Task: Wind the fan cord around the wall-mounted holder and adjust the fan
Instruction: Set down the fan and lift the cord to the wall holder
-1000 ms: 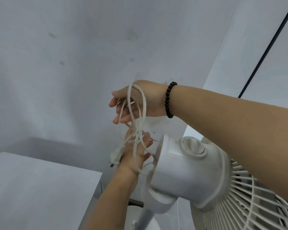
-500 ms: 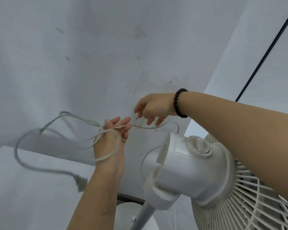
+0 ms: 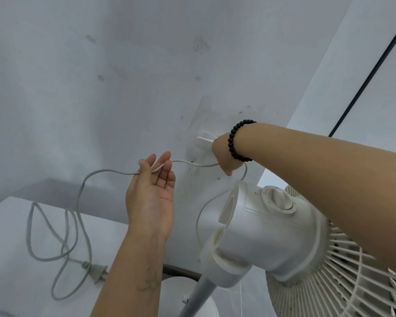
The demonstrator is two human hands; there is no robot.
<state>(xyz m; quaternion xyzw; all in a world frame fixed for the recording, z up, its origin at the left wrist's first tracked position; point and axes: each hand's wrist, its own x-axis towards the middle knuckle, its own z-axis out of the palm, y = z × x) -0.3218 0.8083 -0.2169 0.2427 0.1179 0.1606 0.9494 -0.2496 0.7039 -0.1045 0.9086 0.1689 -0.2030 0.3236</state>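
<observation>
Fingers of the left hand [image 3: 150, 191], at the centre of the frame, stand nearly straight and close together, palm turned toward the camera, with the thin white fan cord [image 3: 110, 173] running across them and lightly caught between the fingertips. From there the cord stretches right to the right hand [image 3: 223, 154], just right of centre, whose fingers are turned away against the wall; whether they grip the cord cannot be told, though the cord disappears under that hand. A black beaded bracelet [image 3: 234, 140] circles the right wrist.

Beside the right hand, a small white wall-mounted holder [image 3: 204, 140] sticks out from the pale grey wall [image 3: 101, 88], partly hidden by the hand. Below the right wrist the cord curves down in a loop toward the rear of the white plastic fan motor housing [image 3: 268, 234], lower right of centre, which carries a round knob [image 3: 278, 199] on top. The fan's cream ribbed grille [image 3: 343, 280] fills the lower right corner, and its white pole [image 3: 199, 294] runs down to the bottom edge.

Left of the left hand the cord drops onto a white flat surface [image 3: 14, 225] in the lower left, where it lies in loose loops ending in a grey two-pin plug [image 3: 95, 269].

A dark thin line [image 3: 370, 74] crosses the upper right of the frame.
</observation>
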